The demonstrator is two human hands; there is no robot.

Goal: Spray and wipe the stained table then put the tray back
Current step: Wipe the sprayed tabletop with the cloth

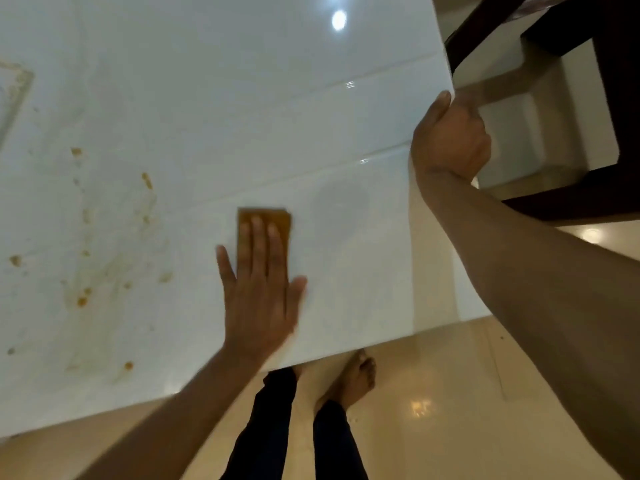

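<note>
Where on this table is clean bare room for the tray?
The far half of the white table beyond the left hand on the brown cloth is bare. Orange stains crowd the left; the right hand grips the right edge.

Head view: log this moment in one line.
left hand presses sponge flat | right hand grips table edge | stains left

cloth (265, 223): under my left hand (259, 292), on table (207, 98)
stains (83, 299): left of it
chair (588, 98): beyond my right hand (450, 140)
</note>
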